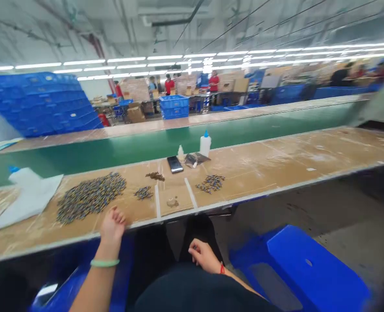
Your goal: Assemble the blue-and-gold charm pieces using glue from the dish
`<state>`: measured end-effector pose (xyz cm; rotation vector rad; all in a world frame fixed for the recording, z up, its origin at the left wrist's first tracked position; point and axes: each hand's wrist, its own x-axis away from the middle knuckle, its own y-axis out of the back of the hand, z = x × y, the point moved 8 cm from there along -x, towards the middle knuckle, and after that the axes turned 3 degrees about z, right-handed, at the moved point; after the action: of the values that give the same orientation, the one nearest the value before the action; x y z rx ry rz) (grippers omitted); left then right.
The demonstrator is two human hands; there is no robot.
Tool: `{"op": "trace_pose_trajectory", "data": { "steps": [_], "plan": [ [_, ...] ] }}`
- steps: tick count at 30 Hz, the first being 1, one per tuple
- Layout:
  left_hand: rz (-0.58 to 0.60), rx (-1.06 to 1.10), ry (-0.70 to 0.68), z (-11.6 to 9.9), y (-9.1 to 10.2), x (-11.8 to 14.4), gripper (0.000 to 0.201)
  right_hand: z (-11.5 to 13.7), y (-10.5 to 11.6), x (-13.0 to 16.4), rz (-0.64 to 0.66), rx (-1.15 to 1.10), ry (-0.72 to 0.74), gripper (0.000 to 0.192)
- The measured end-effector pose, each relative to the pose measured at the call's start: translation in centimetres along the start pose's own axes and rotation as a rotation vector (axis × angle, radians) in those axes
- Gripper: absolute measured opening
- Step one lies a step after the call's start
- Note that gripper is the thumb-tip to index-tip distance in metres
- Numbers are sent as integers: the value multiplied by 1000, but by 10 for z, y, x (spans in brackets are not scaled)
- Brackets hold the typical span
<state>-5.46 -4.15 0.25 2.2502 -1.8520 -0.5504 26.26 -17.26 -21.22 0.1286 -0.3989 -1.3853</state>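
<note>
While the bench (pixel 276 160) runs across the whole view with a green belt (pixel 146 145) behind it, the big pile (pixel 89 197) of small parts sits at its left, two little piles (pixel 143 193) and (pixel 211 183) further right. Left hand (pixel 112 225) rests loosely curled on the bench edge just under the big pile, gripping nothing. Right hand (pixel 204 255) is down in the lap, fingers pinched on something tiny, can't tell what

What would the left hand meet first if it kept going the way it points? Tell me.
The left hand points forward over the bench edge. First in line is probably the big pile of small parts, just beyond the fingertips, though depth is hard to judge.
</note>
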Motion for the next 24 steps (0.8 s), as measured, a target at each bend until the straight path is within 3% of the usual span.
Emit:
{"op": "trace_pose_trajectory", "data": {
  "steps": [6, 11, 17, 20, 24],
  "plan": [
    [-118, 599, 358, 45, -16, 10, 18, 13, 8, 29, 119, 20, 32, 28],
    [-129, 921, 453, 47, -30, 23, 29, 23, 19, 52, 125, 10, -30, 40],
    [-136, 898, 444, 34, -26, 38, 38, 30, 20, 53, 172, -27, -137, 60],
    [-160, 815, 424, 32, -22, 41, 39, 34, 13, 50, 213, -49, -163, 59],
    [-123, 629, 289, 20, -11, 45, 44, 33, 7, 54, 215, -74, -181, 52]
  ]
}}
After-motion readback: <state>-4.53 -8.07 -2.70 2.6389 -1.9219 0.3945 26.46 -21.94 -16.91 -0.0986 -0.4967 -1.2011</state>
